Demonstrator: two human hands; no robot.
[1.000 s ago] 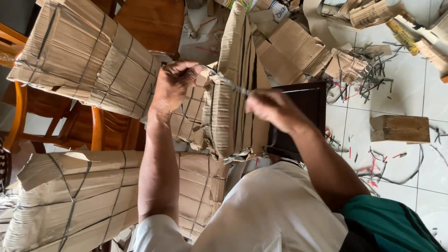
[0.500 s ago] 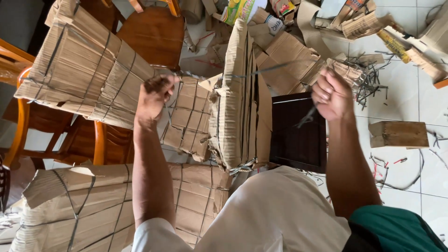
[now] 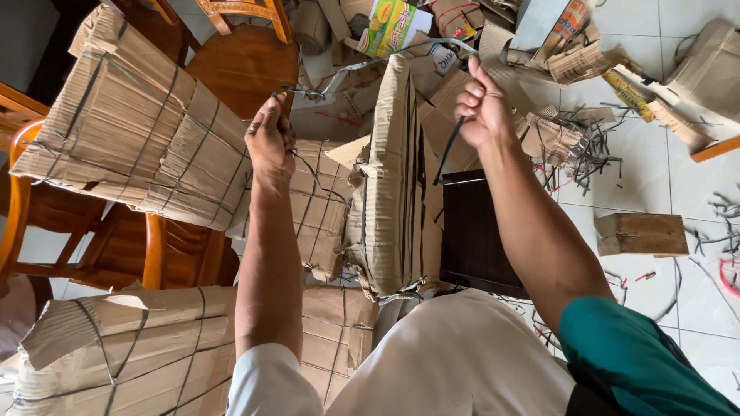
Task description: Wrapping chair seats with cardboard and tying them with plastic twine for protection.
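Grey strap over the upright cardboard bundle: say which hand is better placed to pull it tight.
Right hand, probably: it grips the strap above the bundle; the left hand holds the strap's other end lower.

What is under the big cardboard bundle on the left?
Under the strapped cardboard bundle are wooden chairs: a brown seat shows at the top and orange legs below it. Most of the chairs' seats are covered, so anything lying on them cannot be seen.
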